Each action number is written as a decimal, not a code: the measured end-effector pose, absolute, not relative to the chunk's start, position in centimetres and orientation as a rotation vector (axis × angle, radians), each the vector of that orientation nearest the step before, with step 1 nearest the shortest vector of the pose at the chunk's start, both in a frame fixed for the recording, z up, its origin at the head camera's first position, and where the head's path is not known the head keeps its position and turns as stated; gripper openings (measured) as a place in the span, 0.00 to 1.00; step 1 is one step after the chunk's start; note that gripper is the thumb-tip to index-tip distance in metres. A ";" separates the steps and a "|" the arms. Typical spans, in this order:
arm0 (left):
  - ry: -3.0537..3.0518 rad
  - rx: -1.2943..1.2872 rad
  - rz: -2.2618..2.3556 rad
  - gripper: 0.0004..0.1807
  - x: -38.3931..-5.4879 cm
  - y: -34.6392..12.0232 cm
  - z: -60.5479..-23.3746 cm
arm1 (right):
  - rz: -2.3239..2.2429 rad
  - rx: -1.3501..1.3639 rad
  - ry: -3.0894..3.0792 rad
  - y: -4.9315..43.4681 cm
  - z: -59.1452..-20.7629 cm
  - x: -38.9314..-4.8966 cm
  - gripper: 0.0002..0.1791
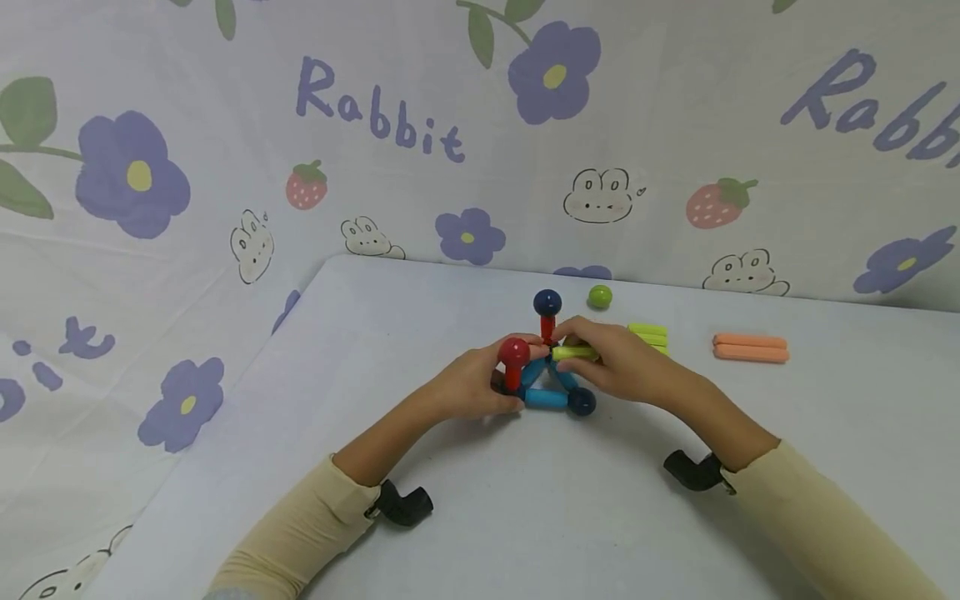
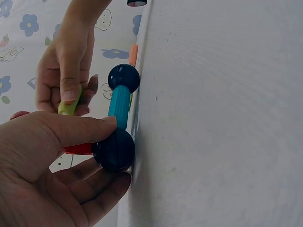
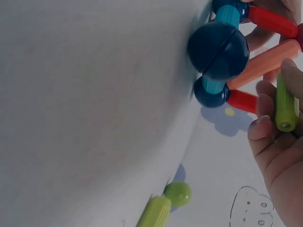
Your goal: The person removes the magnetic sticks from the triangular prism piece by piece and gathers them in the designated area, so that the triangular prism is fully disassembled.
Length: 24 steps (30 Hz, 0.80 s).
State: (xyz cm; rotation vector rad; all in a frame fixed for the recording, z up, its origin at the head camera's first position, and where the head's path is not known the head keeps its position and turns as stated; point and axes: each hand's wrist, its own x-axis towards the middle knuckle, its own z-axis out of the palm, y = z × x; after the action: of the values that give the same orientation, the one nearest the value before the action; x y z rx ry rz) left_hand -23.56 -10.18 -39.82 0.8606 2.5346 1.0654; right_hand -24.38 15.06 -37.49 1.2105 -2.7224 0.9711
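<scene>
A magnetic stick-and-ball frame stands on the table: light-blue rods [image 1: 546, 399] form a triangle with navy balls [image 1: 581, 402] at its corners. Red rods rise from two corners, one topped by a red ball [image 1: 513, 352], the other by a dark blue ball [image 1: 547, 302]. An orange rod [image 3: 267, 64] slants across in the right wrist view. My left hand [image 1: 476, 383] holds the near left corner, thumb and fingers around its navy ball [image 2: 115, 150]. With my right hand [image 1: 618, 358] I pinch a yellow-green rod [image 1: 576, 352] beside the far corner; its bare end shows in the right wrist view.
Behind the right hand lie more yellow-green rods [image 1: 647, 335], with a green ball [image 1: 600, 296] farther back. Two orange rods [image 1: 750, 347] rest side by side to the right. A printed cloth [image 1: 465, 192] hangs behind the white table [image 1: 525, 517].
</scene>
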 end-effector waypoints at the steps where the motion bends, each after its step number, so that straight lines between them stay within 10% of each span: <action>1: 2.533 0.873 1.071 0.47 -23.6 -10.2 -39.8 | 0.957 1.188 -2.738 15.3 -37.6 -24.3 0.16; 24: 2.556 0.784 1.061 0.47 -23.3 -10.1 -39.8 | 0.399 0.849 -3.093 21.7 -38.4 -23.4 0.13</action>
State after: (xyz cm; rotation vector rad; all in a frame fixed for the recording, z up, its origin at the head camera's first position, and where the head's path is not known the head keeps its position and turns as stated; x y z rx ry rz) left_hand -23.28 -10.06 -39.77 0.7837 2.5562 1.0609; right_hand -23.44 21.67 -38.37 0.8490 -3.0925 0.3986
